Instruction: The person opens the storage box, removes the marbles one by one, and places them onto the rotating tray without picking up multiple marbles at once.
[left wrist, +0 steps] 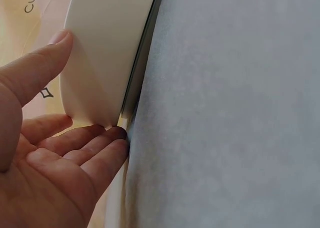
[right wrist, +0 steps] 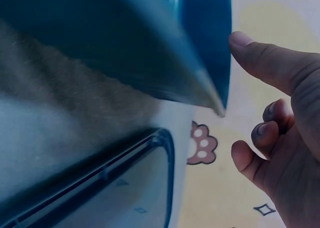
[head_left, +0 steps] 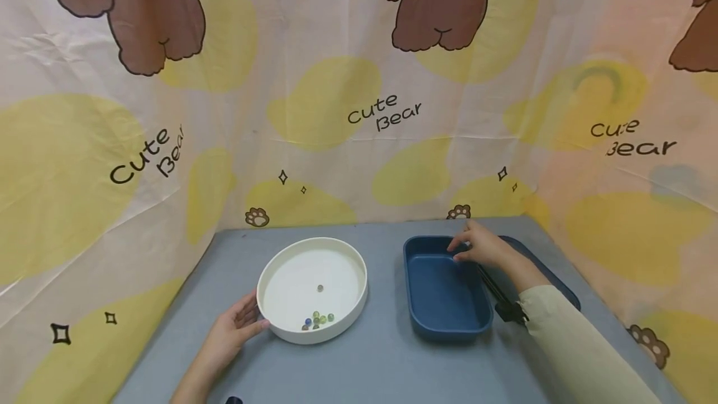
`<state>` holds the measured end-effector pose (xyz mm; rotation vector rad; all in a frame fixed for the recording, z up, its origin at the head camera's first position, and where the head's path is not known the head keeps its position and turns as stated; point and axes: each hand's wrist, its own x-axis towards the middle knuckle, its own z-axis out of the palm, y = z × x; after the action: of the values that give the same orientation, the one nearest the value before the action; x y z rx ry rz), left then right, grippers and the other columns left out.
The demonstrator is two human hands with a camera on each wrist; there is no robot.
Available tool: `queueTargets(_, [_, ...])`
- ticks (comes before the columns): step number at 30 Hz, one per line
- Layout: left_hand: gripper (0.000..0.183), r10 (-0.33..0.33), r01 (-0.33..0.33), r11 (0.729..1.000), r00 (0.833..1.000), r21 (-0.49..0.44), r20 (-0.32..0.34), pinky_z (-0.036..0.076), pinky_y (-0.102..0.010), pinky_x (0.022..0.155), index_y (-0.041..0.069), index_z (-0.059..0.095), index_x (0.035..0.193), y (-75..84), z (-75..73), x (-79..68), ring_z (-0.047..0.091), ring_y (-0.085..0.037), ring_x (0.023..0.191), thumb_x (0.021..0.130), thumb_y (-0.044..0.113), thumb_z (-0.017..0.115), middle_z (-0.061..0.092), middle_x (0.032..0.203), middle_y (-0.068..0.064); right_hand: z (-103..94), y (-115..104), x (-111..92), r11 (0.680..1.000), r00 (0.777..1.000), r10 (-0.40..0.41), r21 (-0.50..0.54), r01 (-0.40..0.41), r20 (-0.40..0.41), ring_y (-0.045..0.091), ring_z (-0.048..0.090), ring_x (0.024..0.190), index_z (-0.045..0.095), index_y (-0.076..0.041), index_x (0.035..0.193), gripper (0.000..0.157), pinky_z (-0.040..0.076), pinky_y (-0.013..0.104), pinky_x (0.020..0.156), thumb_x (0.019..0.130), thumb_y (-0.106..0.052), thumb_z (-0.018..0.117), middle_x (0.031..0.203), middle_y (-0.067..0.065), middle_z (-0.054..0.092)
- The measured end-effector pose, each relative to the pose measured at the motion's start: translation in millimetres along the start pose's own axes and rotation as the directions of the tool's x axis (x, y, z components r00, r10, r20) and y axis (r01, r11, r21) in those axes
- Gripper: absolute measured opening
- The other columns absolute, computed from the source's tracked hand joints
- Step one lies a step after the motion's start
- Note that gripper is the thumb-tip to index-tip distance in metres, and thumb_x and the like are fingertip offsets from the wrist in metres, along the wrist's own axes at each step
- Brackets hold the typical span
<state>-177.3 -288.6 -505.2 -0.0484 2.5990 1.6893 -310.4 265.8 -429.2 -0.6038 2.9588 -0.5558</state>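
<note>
Beside the left rim of a round white dish point(head_left: 291, 273), my left hand point(head_left: 229, 332) rests its thumb at the rim and its nearly straight fingertips against the outer side, low by the table in the left wrist view. Several small glass marbles point(head_left: 316, 320) lie in the dish, most grouped near the front, one apart in the middle. My right hand point(head_left: 477, 245) hovers at the far right corner of a deep blue rectangular container point(head_left: 443, 285), which has a bare floor. In the right wrist view its thumb tip overlaps the container's edge point(right wrist: 227, 62); the other fingers hang loosely curled.
A flat dark blue lid-like piece point(right wrist: 167, 153) lies right of the container, partly hidden by my right forearm. A black strap point(head_left: 510, 312) sits at the right wrist. Patterned cloth point(head_left: 314, 161) walls the grey-blue table point(head_left: 387, 366) at the back and sides.
</note>
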Motion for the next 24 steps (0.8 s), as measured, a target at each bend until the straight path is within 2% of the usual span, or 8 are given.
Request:
queueTargets(4, [0.09,-0.015,0.015,1.0,1.0,0.008,-0.001,0.043,-0.039,0.107,0.01,0.032,0.15,1.6,-0.9,-0.1,0.043,-0.031,0.136,0.077,0.031,0.08,0.04,0.151,-0.014,6.4,7.7,0.7,1.0,1.0,0.03,0.009,-0.03,0.007,0.032,0.048,0.099,0.074,-0.023,0.104,0.023,0.047,0.044,0.074,0.082,-0.029,0.077,0.118,0.021,0.045])
queueTargets(7, [0.091,-0.024,0.024,1.0,1.0,0.015,-0.005,0.044,-0.039,0.107,0.009,0.032,0.15,1.7,-0.9,0.2,0.043,-0.031,0.136,0.077,0.033,0.081,0.04,0.151,-0.014,11.0,12.4,1.6,0.999,0.999,0.034,0.018,-0.034,0.014,0.026,0.041,0.087,0.075,-0.021,0.102,0.023,0.039,0.038,0.068,0.081,-0.028,0.078,0.103,0.014,0.044])
queueTargets(10, [0.093,-0.039,0.039,0.999,0.999,0.017,-0.004,0.044,-0.038,0.107,0.01,0.032,0.15,0.9,-0.8,1.0,0.043,-0.029,0.136,0.075,0.034,0.082,0.04,0.151,-0.013,14.9,15.6,2.0,0.998,0.999,0.051,0.028,-0.051,0.008,0.024,0.039,0.086,0.075,-0.02,0.101,0.023,0.037,0.036,0.068,0.079,-0.028,0.08,0.099,0.011,0.043])
queueTargets(14, [0.094,-0.052,0.052,0.998,0.999,0.018,-0.003,0.044,-0.038,0.107,0.011,0.032,0.15,0.1,-0.5,2.0,0.042,-0.028,0.137,0.075,0.034,0.082,0.04,0.151,-0.012,19.5,18.3,1.5,0.997,0.998,0.068,0.048,-0.068,-0.003,0.032,0.045,0.099,0.076,-0.019,0.099,0.023,0.045,0.048,0.079,0.079,-0.028,0.08,0.111,0.018,0.047])
queueTargets(17, [0.094,-0.045,0.045,0.999,0.999,0.02,-0.003,0.043,-0.039,0.108,0.01,0.031,0.15,0.6,-0.7,2.0,0.042,-0.03,0.137,0.075,0.035,0.082,0.04,0.151,-0.014,23.6,19.4,1.4,0.995,0.997,0.078,0.069,-0.078,0.001,0.038,0.046,0.111,0.076,-0.019,0.099,0.022,0.045,0.055,0.088,0.079,-0.027,0.08,0.12,0.022,0.049])
queueTargets(22, [0.093,-0.028,0.028,1.0,1.0,0.007,-0.004,0.043,-0.04,0.108,0.008,0.032,0.15,2.5,-1.2,-0.1,0.042,-0.031,0.137,0.076,0.034,0.081,0.04,0.15,-0.015,29.6,18.3,1.8,0.995,0.998,0.054,0.084,-0.057,0.036,0.047,0.043,0.122,0.075,-0.015,0.1,0.023,0.044,0.06,0.094,0.079,-0.021,0.079,0.127,0.028,0.052])
queueTargets(24, [0.092,-0.023,0.023,1.0,1.0,0.005,0.001,0.043,-0.04,0.108,0.008,0.031,0.15,2.7,-1.1,-0.9,0.042,-0.031,0.137,0.077,0.033,0.081,0.039,0.151,-0.016,31.4,17.3,1.6,0.995,0.997,0.061,0.081,-0.066,0.055,0.051,0.038,0.126,0.075,-0.015,0.101,0.023,0.044,0.061,0.095,0.078,-0.02,0.079,0.133,0.032,0.047])
